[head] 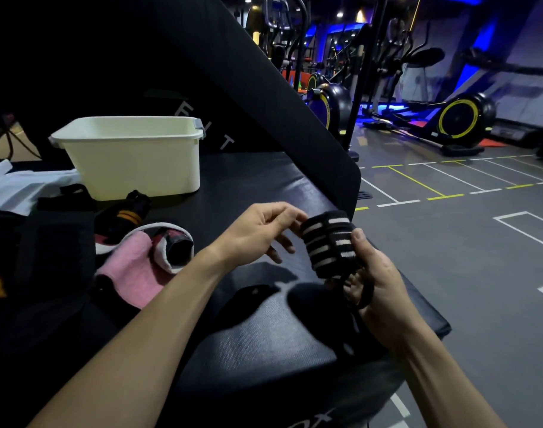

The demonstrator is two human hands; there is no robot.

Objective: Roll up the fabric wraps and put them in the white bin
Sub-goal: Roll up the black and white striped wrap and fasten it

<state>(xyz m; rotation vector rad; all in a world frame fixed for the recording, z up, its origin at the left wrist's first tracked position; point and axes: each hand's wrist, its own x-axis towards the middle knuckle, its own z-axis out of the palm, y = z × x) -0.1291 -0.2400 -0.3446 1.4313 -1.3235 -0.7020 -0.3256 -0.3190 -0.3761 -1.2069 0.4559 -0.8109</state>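
Gym bench [264,329], right hand [378,282] gripping rolled wrap [329,245], left hand [264,227] relaxed beside it

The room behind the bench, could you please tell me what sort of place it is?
Most likely a gym: exercise bikes, a treadmill and marked floor lanes beyond the padded bench.

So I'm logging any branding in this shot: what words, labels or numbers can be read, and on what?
"E I T": pale letters running down the upright black pad behind the white bin; the word looks cut off, more may be hidden.
White lettering on the black bench front edge, bottom of frame: cropped, unreadable.
Striped wrap held by the right hand: stripes only, no text.
White bin: no label visible.
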